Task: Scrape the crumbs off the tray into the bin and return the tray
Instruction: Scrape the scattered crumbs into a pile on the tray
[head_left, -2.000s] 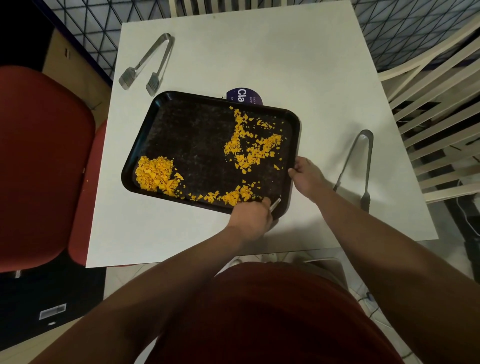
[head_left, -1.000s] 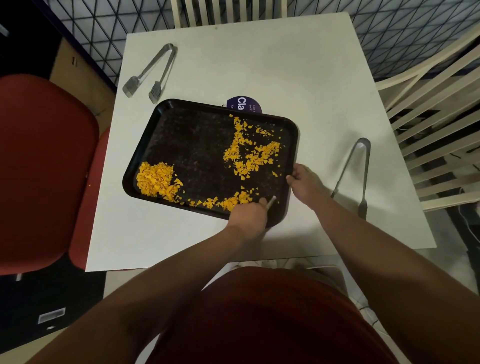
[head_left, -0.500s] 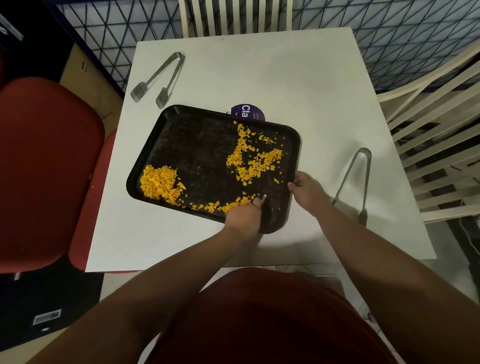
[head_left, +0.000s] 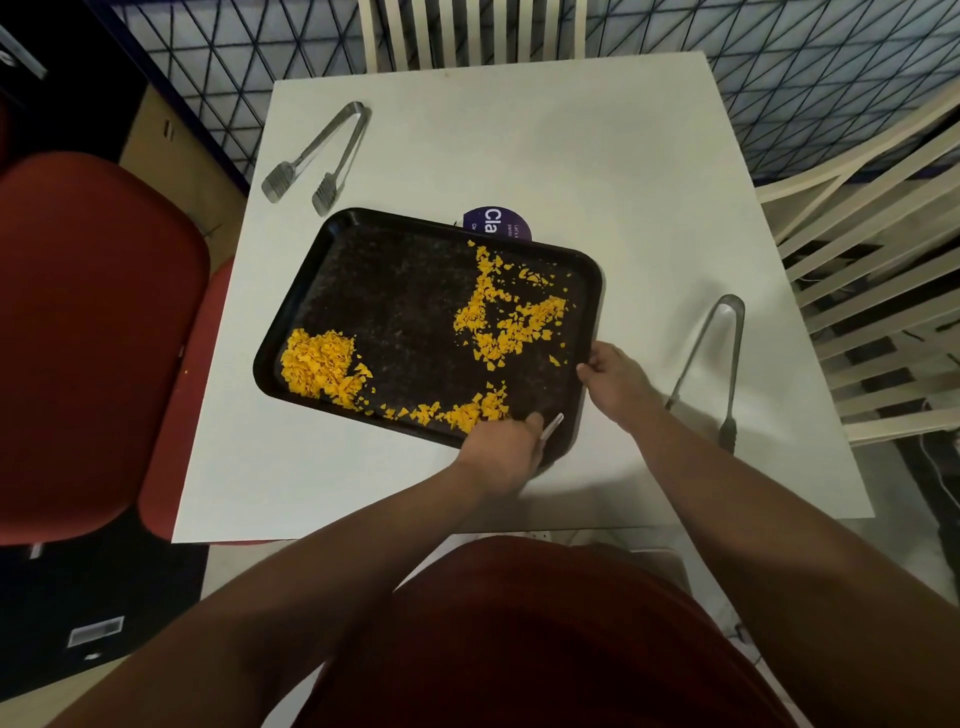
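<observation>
A white square table stands on a floor with a dark triangle-grid pattern, and a black tray lies skewed on its near half. Orange crumbs are heaped in the tray's 8 o'clock corner, a looser scatter sits toward 2 o'clock, and a thin trail runs along the near rim.

The left hand sits on that near rim at about 5 o'clock, fingers curled round a slim pale tool whose tip pokes out to the right; what kind of tool it is cannot be told. The right hand pinches the tray's right rim at 4 o'clock, thumb on top of the edge.

A purple round sticker shows half from under the tray's far rim at 12 o'clock. 1 pair of metal tongs lies at 11 o'clock of the tray, just off its far left corner. A 2nd pair of tongs lies at 3 o'clock, just beyond the right hand.

A red padded chair stands at the table's left, and white slatted chairs stand at the right and the far side.
</observation>
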